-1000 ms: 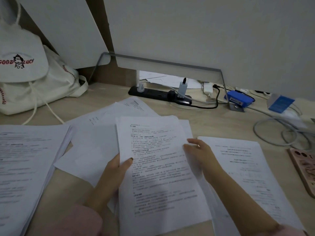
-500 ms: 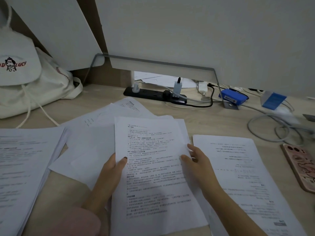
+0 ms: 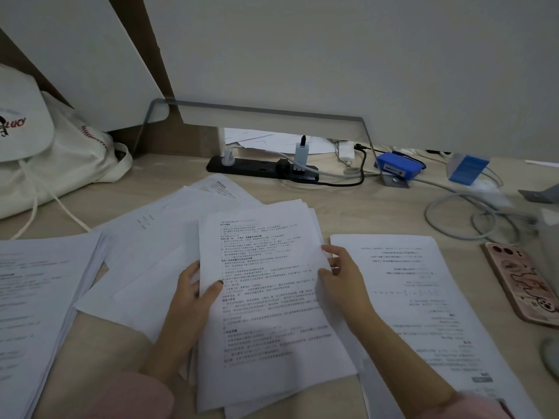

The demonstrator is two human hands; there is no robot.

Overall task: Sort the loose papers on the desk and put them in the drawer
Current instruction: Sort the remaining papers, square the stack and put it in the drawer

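Pink sleeves (image 3: 127, 397) framed the nearest edge of the view, one at each wrist; above them a sheaf of printed sheets (image 3: 272, 313) lay in the middle of the pale wooden desk (image 3: 348, 207), its lower end nearest the person; the left hand (image 3: 193, 294) gripped the sheaf's left edge, thumb lying on the top page and fingers tucked out of sight beneath; the right hand (image 3: 341, 279) pinched the right edge, thumb on the print and fingers curled at the margin; a thick stack of papers (image 3: 39, 297) sat to the left, well apart from the hands; a single printed page (image 3: 423, 297) lay just beside the right hand, its text upside down to the viewer; loose white sheets (image 3: 145, 252) fanned out under and behind the held sheaf, overlapping one another; a phone in a pink patterned case (image 3: 520, 279) rested face down near the right edge; farther back grey cables (image 3: 472, 216) looped over the wood; a black power strip (image 3: 260, 169) with plugs in it lay along the rear, a blue box (image 3: 399, 167) to its right; a cream canvas bag (image 3: 60, 164) slumped at the far left.
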